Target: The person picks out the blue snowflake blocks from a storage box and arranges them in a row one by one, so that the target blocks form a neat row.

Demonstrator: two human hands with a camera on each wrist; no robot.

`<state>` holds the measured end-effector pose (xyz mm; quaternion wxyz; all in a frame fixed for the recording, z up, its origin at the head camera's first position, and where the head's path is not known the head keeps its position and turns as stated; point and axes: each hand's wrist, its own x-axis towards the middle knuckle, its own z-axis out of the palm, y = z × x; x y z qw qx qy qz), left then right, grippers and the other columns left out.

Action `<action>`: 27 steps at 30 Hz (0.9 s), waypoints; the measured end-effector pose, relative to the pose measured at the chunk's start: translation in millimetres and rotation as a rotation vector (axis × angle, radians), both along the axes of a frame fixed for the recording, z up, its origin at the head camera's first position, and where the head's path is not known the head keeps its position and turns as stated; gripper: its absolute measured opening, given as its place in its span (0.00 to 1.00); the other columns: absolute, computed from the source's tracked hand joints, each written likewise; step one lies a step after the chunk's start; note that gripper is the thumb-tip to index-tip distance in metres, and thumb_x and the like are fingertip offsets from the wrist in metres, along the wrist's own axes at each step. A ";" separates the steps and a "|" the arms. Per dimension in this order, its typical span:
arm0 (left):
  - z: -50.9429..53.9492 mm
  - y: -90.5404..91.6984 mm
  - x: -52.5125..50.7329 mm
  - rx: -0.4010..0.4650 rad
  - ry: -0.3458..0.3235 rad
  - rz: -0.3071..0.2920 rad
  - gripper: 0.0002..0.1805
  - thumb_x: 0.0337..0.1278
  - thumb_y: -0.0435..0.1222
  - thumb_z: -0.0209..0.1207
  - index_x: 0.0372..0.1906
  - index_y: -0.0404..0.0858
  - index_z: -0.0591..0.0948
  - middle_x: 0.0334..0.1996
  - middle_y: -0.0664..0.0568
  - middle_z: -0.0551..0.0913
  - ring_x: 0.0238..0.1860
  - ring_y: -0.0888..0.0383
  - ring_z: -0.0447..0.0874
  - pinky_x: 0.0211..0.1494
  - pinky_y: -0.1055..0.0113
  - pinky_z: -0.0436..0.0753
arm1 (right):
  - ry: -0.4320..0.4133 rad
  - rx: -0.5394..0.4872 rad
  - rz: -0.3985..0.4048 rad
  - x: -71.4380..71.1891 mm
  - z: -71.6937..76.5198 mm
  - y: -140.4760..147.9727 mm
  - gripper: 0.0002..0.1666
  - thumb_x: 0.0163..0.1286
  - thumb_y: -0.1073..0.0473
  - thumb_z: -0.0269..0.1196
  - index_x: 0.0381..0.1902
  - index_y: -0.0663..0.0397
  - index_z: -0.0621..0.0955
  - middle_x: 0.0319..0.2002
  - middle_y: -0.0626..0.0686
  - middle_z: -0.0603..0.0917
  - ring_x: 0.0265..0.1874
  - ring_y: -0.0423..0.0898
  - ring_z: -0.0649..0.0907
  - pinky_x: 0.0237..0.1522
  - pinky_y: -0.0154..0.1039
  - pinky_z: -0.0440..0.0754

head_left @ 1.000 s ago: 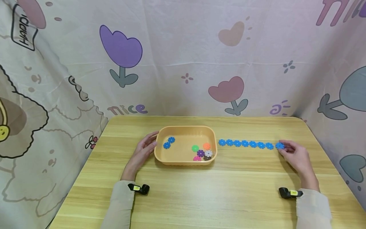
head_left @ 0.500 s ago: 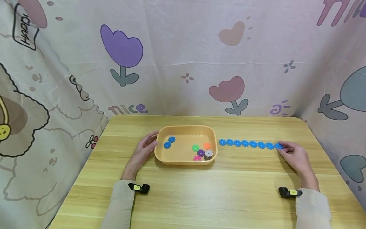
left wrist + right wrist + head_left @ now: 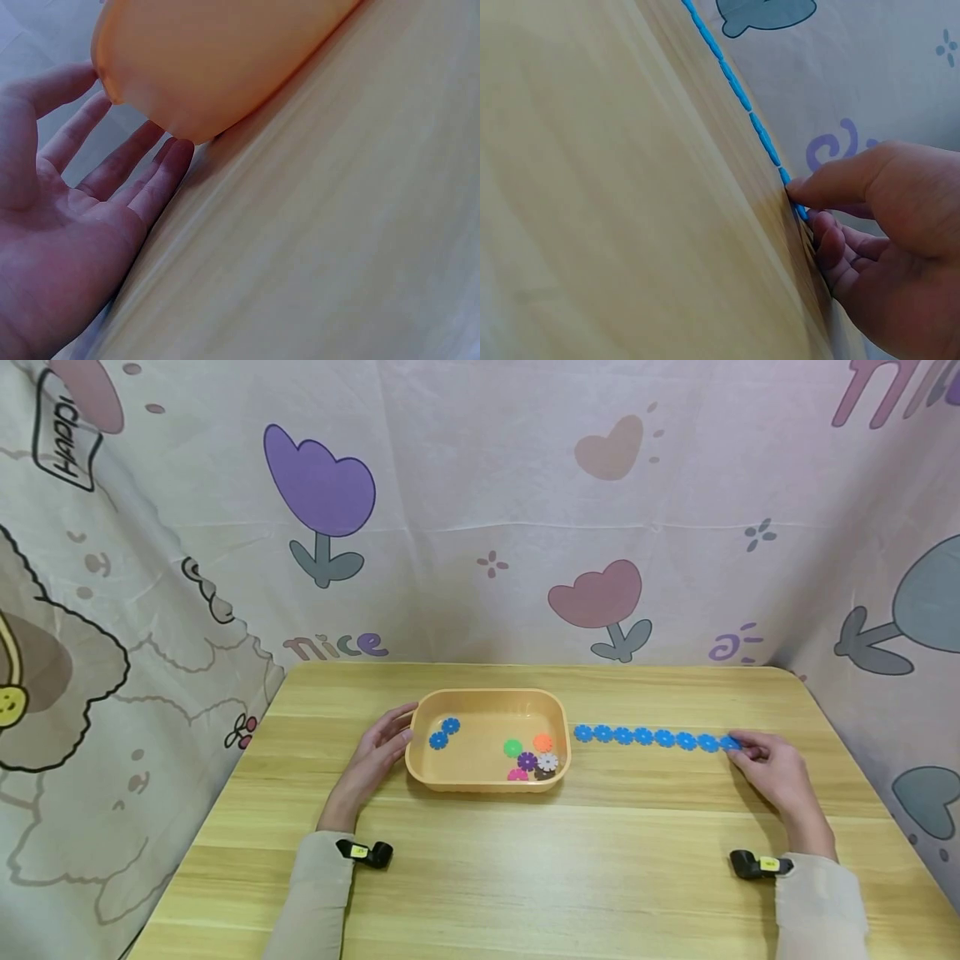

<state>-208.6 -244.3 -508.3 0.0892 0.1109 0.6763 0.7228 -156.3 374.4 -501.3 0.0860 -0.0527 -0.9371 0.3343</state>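
A row of several blue snowflake-shaped plastic discs lies flat on the table, running right from the tray. My right hand pinches the blue disc at the row's right end, with its edge against its neighbour. In the right wrist view, thumb and fingers hold this disc low at the table. My left hand touches the left end of the yellow-orange tray. The left wrist view shows its fingers extended, their tips on the tray wall. Two blue discs lie inside the tray.
At the tray's right side sit a green disc, an orange disc, a purple disc, a white disc, a pink disc and a dark disc. A patterned cloth hangs behind the wooden table.
My right hand has brought its blue disc slightly left and down, closing the small gap at the row's end. The left hand and the tray stay in place.
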 end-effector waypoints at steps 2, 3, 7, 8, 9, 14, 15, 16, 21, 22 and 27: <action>-0.8 -0.2 -0.2 -0.001 0.004 -0.002 0.28 0.77 0.36 0.55 0.77 0.41 0.66 0.75 0.40 0.66 0.72 0.45 0.68 0.66 0.63 0.78 | -0.005 -0.007 -0.003 0.8 0.4 -0.3 0.22 0.75 0.59 0.63 0.61 0.69 0.80 0.48 0.65 0.79 0.34 0.33 0.72 0.32 0.23 0.70; -1.2 -0.3 -0.2 -0.002 0.004 -0.002 0.28 0.77 0.36 0.55 0.77 0.41 0.67 0.75 0.40 0.66 0.72 0.45 0.68 0.65 0.63 0.79 | -0.006 -0.015 -0.006 1.3 0.8 -0.4 0.23 0.76 0.59 0.63 0.61 0.69 0.80 0.48 0.65 0.79 0.34 0.33 0.72 0.31 0.24 0.70; -2.0 0.6 -0.1 -0.004 0.000 0.002 0.28 0.77 0.37 0.55 0.77 0.42 0.67 0.74 0.40 0.66 0.71 0.46 0.70 0.65 0.63 0.79 | -0.028 -0.063 -0.024 4.5 2.8 0.3 0.24 0.78 0.56 0.60 0.62 0.69 0.79 0.51 0.66 0.80 0.34 0.30 0.72 0.29 0.25 0.73; -1.7 1.1 0.3 -0.005 -0.004 0.004 0.28 0.77 0.37 0.56 0.76 0.42 0.68 0.74 0.41 0.67 0.71 0.47 0.70 0.65 0.63 0.79 | -0.030 -0.073 -0.029 5.2 3.1 0.5 0.25 0.78 0.56 0.59 0.63 0.69 0.79 0.52 0.66 0.80 0.34 0.29 0.72 0.29 0.25 0.74; -1.5 1.4 0.5 -0.007 -0.006 0.004 0.28 0.77 0.38 0.56 0.77 0.43 0.68 0.74 0.41 0.67 0.71 0.47 0.70 0.65 0.63 0.79 | -0.028 -0.081 -0.032 5.8 3.4 0.8 0.25 0.78 0.55 0.59 0.63 0.70 0.79 0.52 0.67 0.81 0.33 0.28 0.73 0.28 0.25 0.74; -0.7 1.9 1.6 -0.009 -0.016 0.007 0.28 0.76 0.38 0.57 0.76 0.44 0.68 0.74 0.43 0.67 0.72 0.46 0.69 0.66 0.63 0.79 | -0.006 -0.108 -0.034 6.9 5.5 1.2 0.24 0.78 0.56 0.59 0.62 0.69 0.79 0.51 0.66 0.80 0.33 0.24 0.73 0.27 0.25 0.76; -0.8 1.7 1.5 -0.009 -0.017 0.009 0.28 0.76 0.38 0.57 0.76 0.44 0.68 0.74 0.43 0.67 0.72 0.46 0.69 0.65 0.63 0.79 | -0.003 -0.118 -0.031 6.8 6.6 1.0 0.24 0.78 0.56 0.59 0.62 0.69 0.79 0.52 0.66 0.80 0.34 0.23 0.72 0.27 0.25 0.77; -0.8 1.5 1.6 -0.008 -0.018 0.011 0.28 0.76 0.38 0.57 0.76 0.44 0.68 0.74 0.43 0.67 0.72 0.46 0.69 0.65 0.63 0.79 | -0.002 -0.121 -0.030 6.7 7.9 1.0 0.23 0.78 0.56 0.59 0.62 0.69 0.78 0.52 0.66 0.80 0.34 0.21 0.72 0.28 0.24 0.77; -1.0 0.5 0.5 -0.017 -0.014 0.018 0.28 0.76 0.38 0.57 0.76 0.44 0.68 0.74 0.42 0.67 0.72 0.45 0.69 0.65 0.63 0.79 | -0.003 -0.159 -0.023 6.4 17.0 -1.5 0.25 0.78 0.55 0.58 0.63 0.68 0.77 0.55 0.65 0.78 0.36 0.19 0.72 0.31 0.22 0.78; -1.0 0.3 0.4 -0.019 -0.014 0.019 0.28 0.76 0.38 0.57 0.76 0.44 0.68 0.74 0.42 0.67 0.72 0.45 0.69 0.65 0.63 0.79 | 0.001 -0.161 -0.023 6.5 18.9 -2.2 0.25 0.78 0.55 0.58 0.63 0.68 0.77 0.55 0.65 0.77 0.36 0.19 0.72 0.31 0.21 0.78; -0.7 -0.2 0.6 -0.016 -0.020 0.020 0.28 0.76 0.39 0.58 0.76 0.44 0.68 0.74 0.43 0.68 0.72 0.45 0.69 0.65 0.63 0.79 | 0.038 -0.142 -0.007 6.2 27.8 -8.1 0.24 0.78 0.55 0.59 0.64 0.67 0.78 0.56 0.65 0.79 0.39 0.20 0.72 0.35 0.18 0.75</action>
